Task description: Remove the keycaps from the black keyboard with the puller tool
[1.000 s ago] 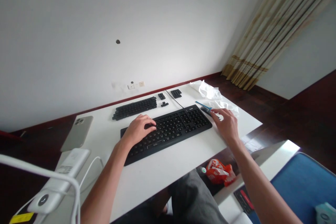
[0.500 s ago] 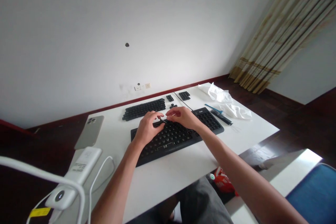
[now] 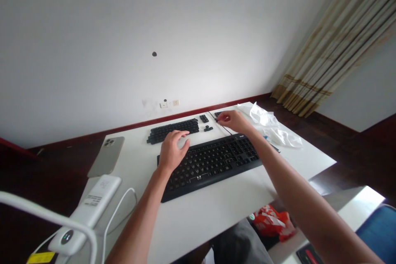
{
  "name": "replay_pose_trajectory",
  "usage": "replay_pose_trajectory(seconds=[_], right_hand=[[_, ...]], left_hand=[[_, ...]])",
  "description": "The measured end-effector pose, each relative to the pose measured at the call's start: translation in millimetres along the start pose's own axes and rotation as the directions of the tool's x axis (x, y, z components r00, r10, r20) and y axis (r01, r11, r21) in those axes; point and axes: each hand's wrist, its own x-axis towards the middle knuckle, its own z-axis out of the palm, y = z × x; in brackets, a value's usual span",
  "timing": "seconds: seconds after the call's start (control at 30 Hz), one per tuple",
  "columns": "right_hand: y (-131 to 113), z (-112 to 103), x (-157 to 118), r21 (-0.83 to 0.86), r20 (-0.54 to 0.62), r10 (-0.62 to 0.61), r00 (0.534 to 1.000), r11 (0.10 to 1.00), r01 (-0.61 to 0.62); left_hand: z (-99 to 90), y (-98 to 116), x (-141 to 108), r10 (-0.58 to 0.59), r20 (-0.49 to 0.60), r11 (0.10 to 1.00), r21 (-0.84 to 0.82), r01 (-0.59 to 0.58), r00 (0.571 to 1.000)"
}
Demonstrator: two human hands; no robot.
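A black keyboard lies on the white table, with its key positions stripped of caps over much of it. My left hand rests over its left part, thumb and fingers apart, holding nothing. Beyond the keyboard's back edge, my right hand pinches a small black keycap at its fingertips, close to the cable. Behind the left hand is a block of loose keycaps laid in rows. A smaller keycap group and a few single keycaps sit near it. Another group is partly hidden by my right hand.
A phone lies at the table's left, with a white power strip and white cables nearer me. Crumpled white plastic lies at the right. My right forearm covers most of the tools beside the keyboard. A red bag is below the table edge.
My right hand has moved from the keyboard up and right, past its back edge, carrying the small black keycap. The left hand stays over the keyboard, its fingers now empty. The view has shifted slightly.
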Motion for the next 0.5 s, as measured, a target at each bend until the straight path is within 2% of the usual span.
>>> replay_pose_trajectory(seconds=[0.07, 0.13, 0.2, 0.27, 0.5], right_hand=[[33, -22, 12, -0.152, -0.214, 0.051, 0.975, 0.985, -0.085], [63, -35, 18, -0.191, -0.310, 0.096, 0.946, 0.968, -0.161], [85, -37, 17, -0.210, -0.295, 0.155, 0.943, 0.952, -0.222], [95, -32, 13, -0.220, -0.247, 0.199, 0.948, 0.942, -0.255], [94, -18, 15, -0.230, -0.133, 0.243, 0.961, 0.936, -0.268]], left_hand=[[-1.5, -8, 1, -0.051, -0.023, 0.998, 0.025, 0.051, 0.998], [-3.5, -15, 1, -0.112, -0.010, 0.993, 0.038, 0.113, 0.994], [-5.8, -21, 2, -0.182, 0.010, 0.983, 0.035, 0.182, 0.983], [-8.2, -25, 2, -0.236, 0.024, 0.971, 0.027, 0.236, 0.971], [-8.9, -29, 1, -0.301, 0.054, 0.952, 0.080, 0.297, 0.952]])
